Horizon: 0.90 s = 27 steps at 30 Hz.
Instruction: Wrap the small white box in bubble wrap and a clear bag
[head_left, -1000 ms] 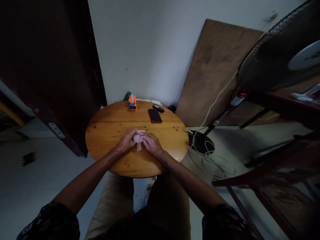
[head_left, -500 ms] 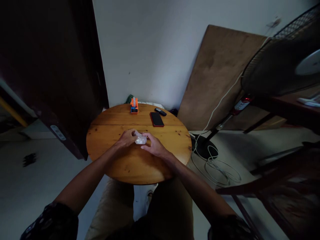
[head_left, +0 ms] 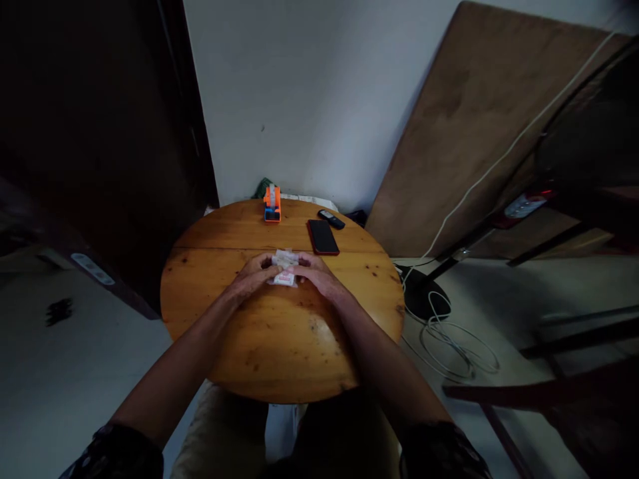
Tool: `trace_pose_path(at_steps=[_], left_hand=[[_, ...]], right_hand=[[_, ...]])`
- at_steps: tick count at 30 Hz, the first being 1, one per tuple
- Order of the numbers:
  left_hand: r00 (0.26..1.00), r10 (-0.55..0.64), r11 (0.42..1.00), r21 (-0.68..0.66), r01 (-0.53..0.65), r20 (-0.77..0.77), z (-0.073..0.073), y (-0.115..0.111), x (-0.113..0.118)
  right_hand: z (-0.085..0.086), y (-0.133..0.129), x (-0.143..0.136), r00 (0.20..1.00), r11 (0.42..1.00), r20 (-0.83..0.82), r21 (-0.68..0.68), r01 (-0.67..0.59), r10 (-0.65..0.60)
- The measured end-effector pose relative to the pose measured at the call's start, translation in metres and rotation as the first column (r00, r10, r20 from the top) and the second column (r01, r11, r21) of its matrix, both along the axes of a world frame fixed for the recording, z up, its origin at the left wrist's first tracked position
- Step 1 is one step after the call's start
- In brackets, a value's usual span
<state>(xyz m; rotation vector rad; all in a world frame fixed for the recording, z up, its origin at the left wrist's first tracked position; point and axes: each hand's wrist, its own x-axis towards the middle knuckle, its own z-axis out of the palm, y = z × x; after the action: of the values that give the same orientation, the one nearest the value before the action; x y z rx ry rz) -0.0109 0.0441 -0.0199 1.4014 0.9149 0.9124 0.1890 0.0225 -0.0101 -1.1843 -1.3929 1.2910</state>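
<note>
A small white packet in clear plastic wrap (head_left: 284,278), with reddish print on its near part, is held between my hands over the round wooden table (head_left: 259,352). My left hand (head_left: 254,274) grips it from the left, thumb laid across its face. From the right, my right hand (head_left: 314,271) closes on it too, thumb close to the other thumb. The fingers behind the packet are partly hidden. Past my right hand lies a dark phone with a red edge (head_left: 323,237).
At the table's far side stand an orange tape dispenser (head_left: 272,205) and a small black handset (head_left: 331,219). A brown board (head_left: 449,126) leans on the wall. Right of the table are a round black stand base (head_left: 424,293) and a coiled pale cable (head_left: 464,346).
My right hand has gone from spread fingers beside the packet to gripping it, and both thumbs now rest on its face. The packet's printed side shows now. The view has shifted nearer the table.
</note>
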Motion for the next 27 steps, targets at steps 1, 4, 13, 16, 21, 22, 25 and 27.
trace_pose_path(at_steps=[1,4,13,16,21,22,25,27], left_hand=[[1.0,-0.012,1.0,-0.02,0.011,-0.018,0.002,-0.001,-0.001],[0.99,-0.108,0.993,-0.063,0.103,-0.085,0.009,-0.005,-0.005],[0.994,-0.083,0.994,-0.082,0.077,-0.073,0.008,-0.01,-0.004],[0.993,-0.095,0.993,-0.073,0.09,-0.064,0.007,-0.01,-0.003],[0.989,-0.083,0.996,-0.05,0.077,-0.12,0.008,-0.011,-0.003],[0.989,-0.082,0.996,-0.049,0.076,-0.124,0.009,-0.011,-0.004],[0.988,-0.086,0.995,-0.055,0.08,-0.127,0.011,-0.01,-0.005],[0.987,-0.092,0.995,-0.054,0.086,-0.133,0.012,-0.01,-0.005]], right_hand=[[0.002,-0.002,0.001,1.0,1.0,0.013,-0.004,-0.025,0.025],[0.008,-0.008,0.003,0.99,0.99,0.038,-0.024,-0.136,0.137],[0.004,-0.005,-0.005,0.997,0.996,0.074,0.089,-0.027,0.02],[-0.001,0.002,-0.011,0.999,0.994,0.026,0.1,0.034,-0.037],[-0.002,0.002,-0.022,0.995,0.978,0.016,0.186,0.097,-0.101],[-0.002,0.001,-0.024,0.993,0.972,0.013,0.206,0.116,-0.121],[-0.002,-0.001,-0.025,0.988,0.95,0.036,0.28,0.137,-0.153],[-0.004,-0.001,-0.025,0.985,0.938,0.071,0.325,0.125,-0.156]])
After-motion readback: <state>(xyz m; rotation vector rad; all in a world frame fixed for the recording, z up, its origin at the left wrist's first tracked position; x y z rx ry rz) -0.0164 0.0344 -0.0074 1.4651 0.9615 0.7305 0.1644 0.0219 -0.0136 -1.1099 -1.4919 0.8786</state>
